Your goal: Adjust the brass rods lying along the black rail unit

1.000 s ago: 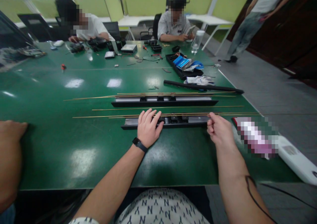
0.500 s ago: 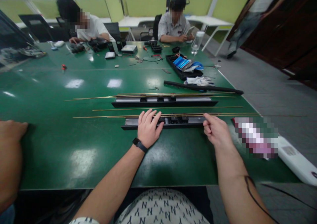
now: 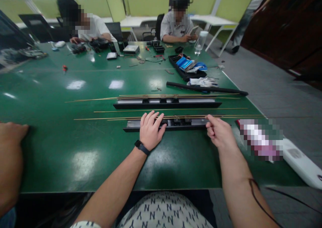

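Note:
My left hand [image 3: 151, 132] lies over the nearer long black channel [image 3: 132, 130], its fingers stretched out and spread across the channel and the thin brass-coloured rods [image 3: 113, 118] along its far edge. Small black blocks [image 3: 177, 121] sit inside the channel, right of that hand. At the channel's right end, my right hand [image 3: 219, 130] is closed, thumb and index finger pinched at the rods. Which rod is between the fingertips is hard to make out. Beyond lies a second black channel [image 3: 167, 105] with more thin rods along it.
A black bar [image 3: 206, 88], white gloves [image 3: 202, 82] and a black tray [image 3: 186, 76] with blue items lie farther back. A blurred pink packet [image 3: 260, 140] and a white device [image 3: 302, 164] are at right. Another person's arm [image 3: 11, 154] rests at left; two people sit opposite.
My hands stay almost in place; the right fingertips and a rod shift very slightly left. In the background, the walking person has moved away.

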